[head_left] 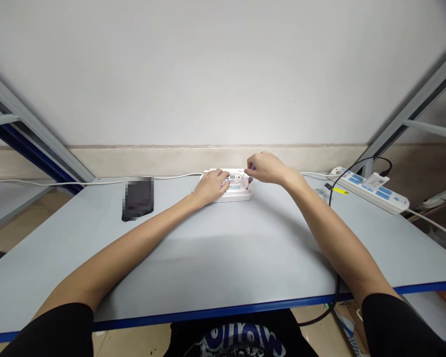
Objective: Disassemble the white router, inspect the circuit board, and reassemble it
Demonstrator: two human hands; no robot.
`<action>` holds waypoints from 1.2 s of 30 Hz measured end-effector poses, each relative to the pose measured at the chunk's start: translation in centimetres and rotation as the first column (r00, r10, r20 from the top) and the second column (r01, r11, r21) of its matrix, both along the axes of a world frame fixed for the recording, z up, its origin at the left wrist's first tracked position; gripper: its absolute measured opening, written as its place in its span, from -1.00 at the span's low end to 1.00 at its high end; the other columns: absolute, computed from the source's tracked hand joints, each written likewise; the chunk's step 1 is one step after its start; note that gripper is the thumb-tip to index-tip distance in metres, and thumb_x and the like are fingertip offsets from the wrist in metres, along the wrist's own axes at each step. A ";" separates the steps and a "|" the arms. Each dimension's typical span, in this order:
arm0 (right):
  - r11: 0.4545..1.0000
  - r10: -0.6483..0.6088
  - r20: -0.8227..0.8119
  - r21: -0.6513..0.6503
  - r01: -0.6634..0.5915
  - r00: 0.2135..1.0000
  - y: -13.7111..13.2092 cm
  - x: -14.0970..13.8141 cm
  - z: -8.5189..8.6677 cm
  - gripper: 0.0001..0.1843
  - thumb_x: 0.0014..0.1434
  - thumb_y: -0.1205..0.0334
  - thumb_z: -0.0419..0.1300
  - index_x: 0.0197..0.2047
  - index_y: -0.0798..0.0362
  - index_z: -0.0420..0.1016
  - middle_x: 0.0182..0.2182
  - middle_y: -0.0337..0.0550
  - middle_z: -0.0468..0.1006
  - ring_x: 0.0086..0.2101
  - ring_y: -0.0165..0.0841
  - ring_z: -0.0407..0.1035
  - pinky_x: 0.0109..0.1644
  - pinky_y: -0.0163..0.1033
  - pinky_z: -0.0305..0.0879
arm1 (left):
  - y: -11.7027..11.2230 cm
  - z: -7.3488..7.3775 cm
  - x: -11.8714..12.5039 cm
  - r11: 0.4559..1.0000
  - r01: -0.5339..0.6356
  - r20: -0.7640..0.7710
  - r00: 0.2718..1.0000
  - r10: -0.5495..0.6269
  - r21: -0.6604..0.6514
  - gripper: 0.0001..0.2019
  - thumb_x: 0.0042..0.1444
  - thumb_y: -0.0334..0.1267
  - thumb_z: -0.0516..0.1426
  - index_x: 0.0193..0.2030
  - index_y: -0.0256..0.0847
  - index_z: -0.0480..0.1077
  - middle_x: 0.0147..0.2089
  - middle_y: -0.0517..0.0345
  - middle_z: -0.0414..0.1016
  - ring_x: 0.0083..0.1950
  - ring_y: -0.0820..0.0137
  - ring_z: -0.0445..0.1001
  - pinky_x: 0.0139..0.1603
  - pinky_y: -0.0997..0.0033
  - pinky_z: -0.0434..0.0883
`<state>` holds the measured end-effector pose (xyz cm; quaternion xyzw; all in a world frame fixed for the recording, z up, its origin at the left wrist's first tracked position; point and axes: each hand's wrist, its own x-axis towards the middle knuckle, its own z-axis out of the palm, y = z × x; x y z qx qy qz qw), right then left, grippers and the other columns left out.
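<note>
White device point(239, 192), flat with a vented underside, lies at far centre of bench point(223, 258), near the wall. Its label is too small to read.

Left hand point(211, 186): fingers loosely spread, resting on the device's left half, gripping nothing.

Right hand point(265, 168): fingers pinched shut on a small screwdriver point(250, 181), held upright with its tip on the device's right side.

Blurred dark object point(138, 198) lies to the left. Power strip point(371, 190) with blue sockets sits at far right, markings illegible. Yellow tag point(341, 191) on a black cable point(330, 198), text unreadable.

i see a plain pale wall point(223, 74) behind a grey table point(223, 258) with a blue edge; metal struts point(29, 129) slant at both sides, tan floor point(18, 223) below.
</note>
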<state>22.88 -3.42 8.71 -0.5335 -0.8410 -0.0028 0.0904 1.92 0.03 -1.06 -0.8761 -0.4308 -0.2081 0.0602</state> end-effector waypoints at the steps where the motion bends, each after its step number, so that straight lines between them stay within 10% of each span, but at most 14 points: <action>1: 1.000 -0.001 0.011 0.014 0.001 1.000 0.0 0.0 0.0 -0.81 0.16 0.26 0.10 -0.41 0.10 0.49 -0.46 -0.07 0.58 -0.42 -0.31 0.38 -0.43 -0.28 0.08 | 0.0 0.0 0.0 1.000 0.000 0.000 1.000 0.000 -0.003 -0.69 0.30 -0.14 -0.07 0.05 -0.15 0.35 0.00 0.01 0.43 0.04 0.20 0.41 0.07 0.17 0.31; 24: 0.990 0.119 -0.008 -0.072 -0.119 0.993 0.1 0.2 0.0 -0.77 0.17 0.40 0.03 -0.21 0.05 0.49 -0.43 -0.21 0.63 -0.31 -0.35 0.45 -0.29 -0.34 0.15 | 0.1 -0.1 -0.1 1.000 0.000 0.001 1.000 0.000 0.026 -0.71 0.29 -0.14 -0.04 0.04 -0.13 0.36 -0.01 0.03 0.45 0.02 0.22 0.43 0.07 0.18 0.33; 31: 1.000 -0.019 0.080 -0.012 0.020 0.997 0.1 -0.2 -0.1 -0.67 0.22 0.31 -0.03 -0.47 0.10 0.47 -0.45 -0.01 0.60 -0.37 -0.25 0.43 -0.38 -0.27 0.06 | 0.0 -0.1 -0.2 1.000 -0.002 -0.013 1.000 0.002 0.031 -0.71 0.29 -0.16 -0.05 0.06 -0.13 0.35 -0.01 0.01 0.44 0.02 0.21 0.43 0.07 0.15 0.33; 36: 0.990 0.106 0.018 -0.090 -0.104 0.994 -0.3 -0.2 0.3 -0.74 0.23 0.37 -0.03 -0.11 0.03 0.44 -0.41 -0.17 0.63 -0.30 -0.30 0.43 -0.32 -0.32 0.11 | 0.0 0.0 -0.1 0.999 0.007 -0.007 1.000 -0.007 0.032 -0.71 0.28 -0.16 -0.05 0.05 -0.12 0.36 -0.02 0.02 0.45 0.02 0.21 0.43 0.07 0.15 0.34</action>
